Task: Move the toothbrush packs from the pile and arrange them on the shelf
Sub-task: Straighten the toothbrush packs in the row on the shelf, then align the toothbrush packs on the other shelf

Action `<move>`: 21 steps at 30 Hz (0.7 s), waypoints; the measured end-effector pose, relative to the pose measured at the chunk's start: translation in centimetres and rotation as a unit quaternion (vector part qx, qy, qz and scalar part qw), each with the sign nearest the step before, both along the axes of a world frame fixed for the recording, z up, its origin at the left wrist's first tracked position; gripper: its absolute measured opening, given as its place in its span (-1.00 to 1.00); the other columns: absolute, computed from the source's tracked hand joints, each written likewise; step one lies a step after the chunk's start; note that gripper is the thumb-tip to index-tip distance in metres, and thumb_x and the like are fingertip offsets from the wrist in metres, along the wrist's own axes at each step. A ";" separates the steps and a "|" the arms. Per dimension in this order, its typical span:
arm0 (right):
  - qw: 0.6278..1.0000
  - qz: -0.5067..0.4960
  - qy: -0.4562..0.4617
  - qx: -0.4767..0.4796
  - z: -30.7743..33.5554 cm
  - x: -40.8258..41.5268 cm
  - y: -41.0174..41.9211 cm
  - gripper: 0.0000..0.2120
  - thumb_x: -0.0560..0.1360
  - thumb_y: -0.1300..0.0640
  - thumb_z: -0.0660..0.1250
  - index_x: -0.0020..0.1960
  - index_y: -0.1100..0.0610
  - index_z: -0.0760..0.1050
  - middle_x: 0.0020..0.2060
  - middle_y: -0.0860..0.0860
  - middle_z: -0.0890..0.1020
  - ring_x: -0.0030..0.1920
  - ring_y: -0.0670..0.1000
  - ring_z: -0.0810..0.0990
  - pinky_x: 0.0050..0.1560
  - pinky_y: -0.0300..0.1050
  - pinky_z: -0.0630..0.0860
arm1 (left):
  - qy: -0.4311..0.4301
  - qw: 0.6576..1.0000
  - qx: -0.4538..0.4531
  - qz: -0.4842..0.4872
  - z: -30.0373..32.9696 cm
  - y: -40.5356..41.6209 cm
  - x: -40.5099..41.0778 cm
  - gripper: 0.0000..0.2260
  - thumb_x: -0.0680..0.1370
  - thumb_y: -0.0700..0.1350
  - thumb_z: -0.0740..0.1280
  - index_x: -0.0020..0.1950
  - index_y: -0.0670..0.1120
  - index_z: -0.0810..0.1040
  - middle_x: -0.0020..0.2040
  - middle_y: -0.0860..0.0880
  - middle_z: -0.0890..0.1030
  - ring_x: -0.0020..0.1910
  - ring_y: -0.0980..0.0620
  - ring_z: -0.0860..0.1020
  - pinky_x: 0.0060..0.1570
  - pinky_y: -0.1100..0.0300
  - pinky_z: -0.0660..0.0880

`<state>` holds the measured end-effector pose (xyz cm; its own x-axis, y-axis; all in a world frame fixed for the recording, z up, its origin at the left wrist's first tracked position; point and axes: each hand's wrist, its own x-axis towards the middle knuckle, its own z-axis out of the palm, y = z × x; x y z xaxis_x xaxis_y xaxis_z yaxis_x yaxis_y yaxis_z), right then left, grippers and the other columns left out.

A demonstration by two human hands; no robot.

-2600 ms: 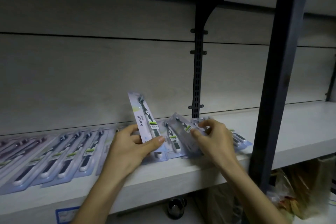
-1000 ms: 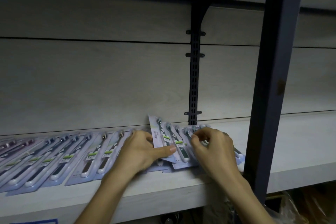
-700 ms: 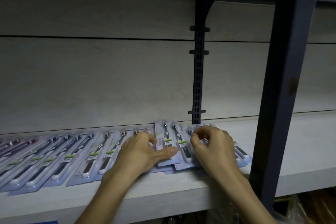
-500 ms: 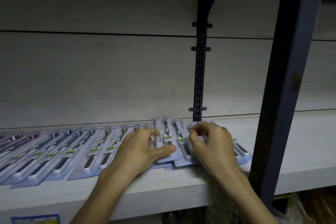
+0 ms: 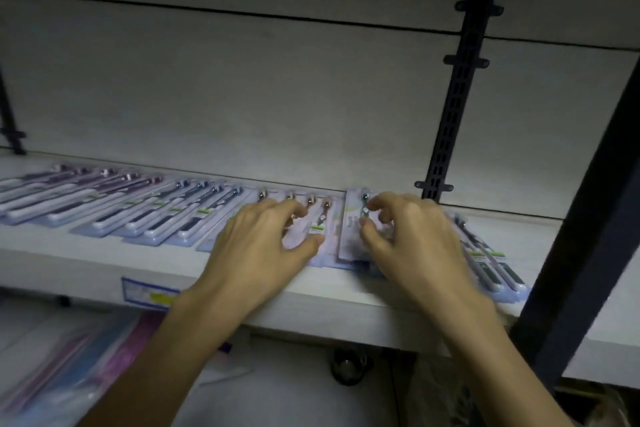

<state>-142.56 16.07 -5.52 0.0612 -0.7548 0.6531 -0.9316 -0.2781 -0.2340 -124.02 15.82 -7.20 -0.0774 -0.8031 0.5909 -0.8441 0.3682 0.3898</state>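
A row of toothbrush packs (image 5: 145,215) lies flat and overlapping along the white shelf (image 5: 86,263), running from the far left to the middle. My left hand (image 5: 256,250) rests on the right end of that row, with bent fingertips pressing the last packs and the thumb stretched out. Just to the right, the pile of packs (image 5: 491,263) sits near the shelf's front edge, mostly under my right hand (image 5: 415,246). That hand's curled fingers and thumb pinch the top pack (image 5: 349,239) of the pile, which lies flat.
A dark upright post (image 5: 571,253) stands close to the right of the pile. A slotted black rail (image 5: 453,107) runs up the back wall. A blue price label (image 5: 149,293) is on the shelf's front edge. Plastic bags (image 5: 69,357) lie on the level below.
The pack my left hand held tilted up now lies flat at the end of the row, with that hand resting on it. My right hand stays on the pile. The view has shifted left.
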 end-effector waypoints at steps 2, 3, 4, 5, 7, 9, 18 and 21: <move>1.000 0.024 0.015 -0.004 0.2 1.3 0.1 -0.70 0.51 -0.05 0.25 0.20 0.00 0.51 0.07 0.03 0.61 0.10 0.12 0.52 -0.01 -0.04 0.45 | -0.004 1.000 0.002 0.021 0.1 0.9 1.4 -0.64 0.46 0.19 0.34 0.21 0.10 0.52 0.05 0.10 0.55 0.05 0.08 0.50 -0.07 0.18 0.40; 0.999 0.037 0.021 -0.008 0.3 2.1 0.2 -0.70 0.51 -0.05 0.25 0.20 0.00 0.51 0.07 0.04 0.61 0.09 0.13 0.53 -0.02 -0.04 0.45 | -0.004 1.000 0.000 0.031 0.1 1.4 2.2 -0.64 0.47 0.18 0.33 0.22 0.10 0.52 0.06 0.10 0.56 0.06 0.08 0.50 -0.05 0.18 0.41; 0.998 0.051 0.024 -0.012 0.3 3.0 0.2 -0.70 0.51 -0.05 0.25 0.19 0.00 0.52 0.06 0.04 0.61 0.08 0.14 0.53 -0.03 -0.05 0.44 | -0.004 0.999 -0.006 0.040 0.2 1.8 3.1 -0.64 0.47 0.17 0.33 0.22 0.10 0.52 0.06 0.10 0.56 0.06 0.07 0.50 -0.04 0.18 0.42; 0.997 0.065 0.027 -0.015 0.4 3.9 0.3 -0.71 0.51 -0.04 0.25 0.19 0.01 0.52 0.04 0.05 0.61 0.07 0.15 0.53 -0.05 -0.05 0.43 | -0.003 0.999 -0.010 0.049 0.2 2.2 3.9 -0.65 0.46 0.17 0.33 0.21 0.10 0.52 0.06 0.10 0.57 0.07 0.07 0.50 -0.03 0.17 0.42; 0.995 0.090 0.033 -0.026 0.5 5.8 0.5 -0.70 0.49 -0.05 0.24 0.16 0.03 0.54 -0.01 0.06 0.62 0.03 0.16 0.55 -0.07 -0.05 0.43 | 0.003 0.998 -0.011 0.066 0.3 2.9 5.6 -0.66 0.46 0.16 0.34 0.19 0.10 0.53 0.05 0.09 0.58 0.07 0.06 0.50 -0.05 0.19 0.41; 0.993 0.107 0.041 -0.033 0.7 7.7 0.8 -0.71 0.48 -0.05 0.23 0.13 0.03 0.55 -0.04 0.06 0.63 -0.01 0.17 0.56 -0.10 -0.05 0.43 | 0.009 0.997 -0.015 0.077 0.2 3.6 7.3 -0.68 0.46 0.15 0.34 0.18 0.11 0.53 0.04 0.11 0.58 0.07 0.07 0.50 -0.04 0.18 0.44; 0.984 0.163 0.041 -0.051 1.1 19.3 3.0 -0.71 0.51 -0.06 0.27 0.17 0.00 0.53 -0.02 0.01 0.63 0.05 0.11 0.54 -0.10 -0.06 0.47 | 0.010 0.991 -0.015 0.130 0.3 7.7 18.4 -0.69 0.47 0.15 0.33 0.19 0.13 0.52 0.06 0.13 0.57 0.10 0.11 0.50 0.02 0.17 0.45; 0.981 0.184 0.040 -0.044 0.8 24.7 4.4 -0.72 0.50 -0.05 0.28 0.17 0.00 0.53 -0.01 0.01 0.63 0.06 0.11 0.55 -0.07 -0.04 0.50 | 0.008 0.989 -0.005 0.149 0.3 9.9 23.7 -0.69 0.48 0.15 0.32 0.20 0.14 0.51 0.05 0.15 0.55 0.09 0.13 0.48 -0.04 0.23 0.37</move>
